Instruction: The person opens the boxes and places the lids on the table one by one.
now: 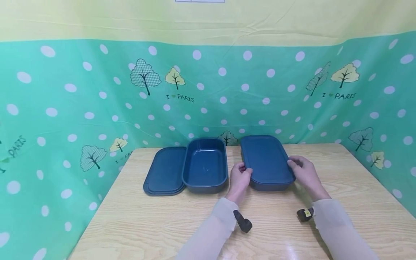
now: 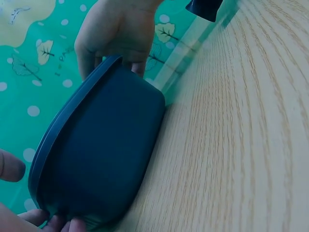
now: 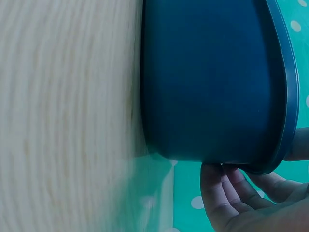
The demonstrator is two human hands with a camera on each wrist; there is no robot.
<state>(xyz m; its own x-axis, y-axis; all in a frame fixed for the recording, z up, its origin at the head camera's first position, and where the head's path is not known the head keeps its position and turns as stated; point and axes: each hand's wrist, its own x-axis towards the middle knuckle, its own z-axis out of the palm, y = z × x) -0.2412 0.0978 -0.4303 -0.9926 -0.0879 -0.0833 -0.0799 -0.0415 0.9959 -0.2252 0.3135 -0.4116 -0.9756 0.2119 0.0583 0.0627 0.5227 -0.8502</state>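
A dark blue rectangular container (image 1: 268,159) with a matching lid on it stands on the table, right of the middle. My left hand (image 1: 239,178) grips its near left side, fingertips against the wall under the rim and thumb over the lid's edge. On the opposite side, my right hand (image 1: 305,175) holds the same container, with fingers (image 3: 236,191) below the rim and the thumb up by the lid. The right wrist view shows the container's wall (image 3: 212,87) close to the wooden surface. Whatever the container holds is hidden by the lid.
To the left stands a second blue container (image 1: 205,166), uncovered, with its bare floor showing. Beside it a loose blue lid (image 1: 167,169) lies against its left side. A green dotted cloth (image 1: 227,86) hangs behind the wooden table (image 1: 156,227) and along its sides.
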